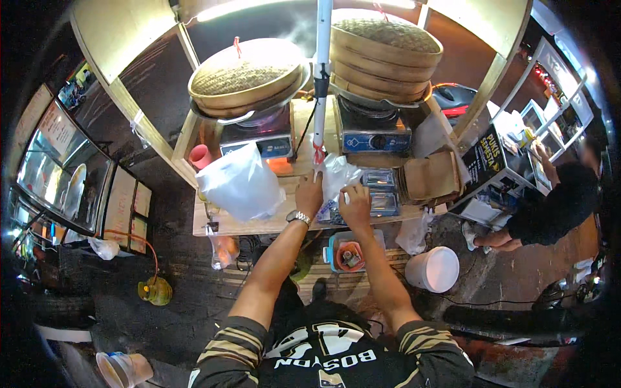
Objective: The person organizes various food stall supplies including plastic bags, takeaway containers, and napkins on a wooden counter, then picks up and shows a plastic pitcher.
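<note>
A crumpled clear plastic bag (pixel 340 172) lies at the middle of the wooden counter, by the foot of a white pole. At its left edge my left hand (pixel 309 194), with a metal watch on the wrist, is closed on the plastic; its fingertips are only partly visible. My right hand (pixel 354 204) has its fingers curled in a pinch at the bag's lower right side. Left of my hands sits a big, puffed-out whitish plastic bag (pixel 242 182). Small clear-lidded packs (pixel 383 202) lie just right of my right hand.
Two gas stoves (pixel 375 134) carry a left bamboo steamer (pixel 249 77) and a stacked right one (pixel 386 55); steam rises. Brown paper sheets (pixel 428 178) lie at the right. Below are a blue tub (pixel 332 251) and white bucket (pixel 435 269). Another person (pixel 556 200) works at a neighbouring stall.
</note>
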Demonstrator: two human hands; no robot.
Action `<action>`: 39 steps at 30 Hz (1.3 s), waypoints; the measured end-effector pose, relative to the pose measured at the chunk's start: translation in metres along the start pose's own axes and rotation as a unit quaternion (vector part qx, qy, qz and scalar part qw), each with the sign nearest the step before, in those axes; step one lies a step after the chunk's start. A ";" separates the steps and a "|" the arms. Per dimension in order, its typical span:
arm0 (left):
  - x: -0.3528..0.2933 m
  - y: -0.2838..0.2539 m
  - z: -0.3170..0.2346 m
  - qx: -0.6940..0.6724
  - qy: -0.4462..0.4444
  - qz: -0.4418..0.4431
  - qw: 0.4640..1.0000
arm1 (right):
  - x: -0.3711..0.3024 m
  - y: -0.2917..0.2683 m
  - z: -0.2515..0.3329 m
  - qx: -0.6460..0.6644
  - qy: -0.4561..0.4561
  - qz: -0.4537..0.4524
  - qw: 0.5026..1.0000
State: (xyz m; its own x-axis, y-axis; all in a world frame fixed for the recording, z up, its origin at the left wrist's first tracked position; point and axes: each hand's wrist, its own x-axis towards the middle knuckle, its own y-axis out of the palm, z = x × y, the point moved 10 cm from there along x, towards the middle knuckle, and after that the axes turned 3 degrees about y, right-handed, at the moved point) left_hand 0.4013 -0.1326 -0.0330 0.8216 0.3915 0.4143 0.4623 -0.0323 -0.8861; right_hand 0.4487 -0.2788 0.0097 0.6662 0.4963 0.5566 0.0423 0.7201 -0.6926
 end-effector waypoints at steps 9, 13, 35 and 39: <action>0.014 0.020 -0.006 0.069 0.123 -0.024 0.990 | -0.037 -0.023 0.005 0.137 0.055 0.012 0.989; 0.014 0.025 0.002 0.007 0.091 0.081 0.993 | -0.039 -0.025 -0.005 0.156 0.078 0.004 0.985; -0.060 -0.011 0.002 -0.436 -0.094 0.020 0.895 | 0.002 0.045 -0.013 -0.023 0.146 0.264 0.953; -0.081 0.021 0.013 -0.680 -0.227 0.080 0.692 | 0.006 0.060 -0.008 0.141 0.170 0.249 0.943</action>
State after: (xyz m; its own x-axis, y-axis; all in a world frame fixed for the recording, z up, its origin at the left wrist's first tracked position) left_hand 0.3405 -0.1527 -0.0878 0.8519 0.5215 -0.0489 0.5176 -0.8239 0.2309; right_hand 0.4610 -0.2365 -0.0318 0.7533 0.6574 -0.0183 -0.5072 0.5630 -0.6525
